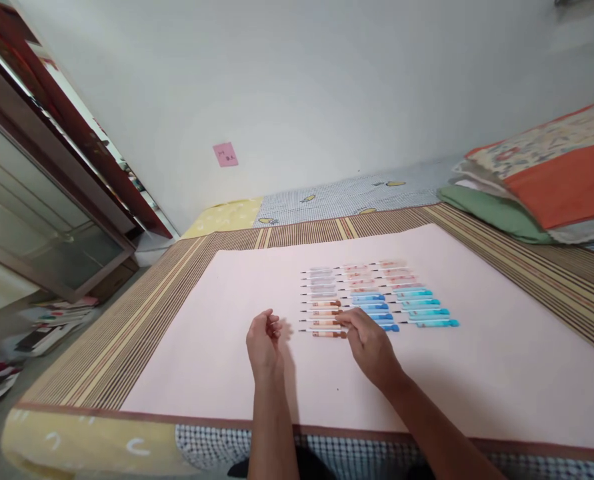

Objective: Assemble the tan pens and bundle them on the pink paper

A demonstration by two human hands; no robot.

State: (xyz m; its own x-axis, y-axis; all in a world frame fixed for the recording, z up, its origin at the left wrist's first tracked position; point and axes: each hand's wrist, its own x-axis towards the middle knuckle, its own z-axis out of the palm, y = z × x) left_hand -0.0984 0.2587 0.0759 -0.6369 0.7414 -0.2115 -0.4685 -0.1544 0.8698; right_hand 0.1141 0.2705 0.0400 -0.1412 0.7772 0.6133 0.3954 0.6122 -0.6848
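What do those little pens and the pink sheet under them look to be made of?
The pens are probably plastic: bright, smooth coloured barrels with thin tips. The pink sheet seems matte paper or card: flat, no shine.

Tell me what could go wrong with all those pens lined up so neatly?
The right hand is at the brown pens in the nearest rows; a nudge might knock them crooked or into the blue pens beside them. The pens lie loose on the pink sheet, so a tug on it by the left hand could perhaps roll them all.
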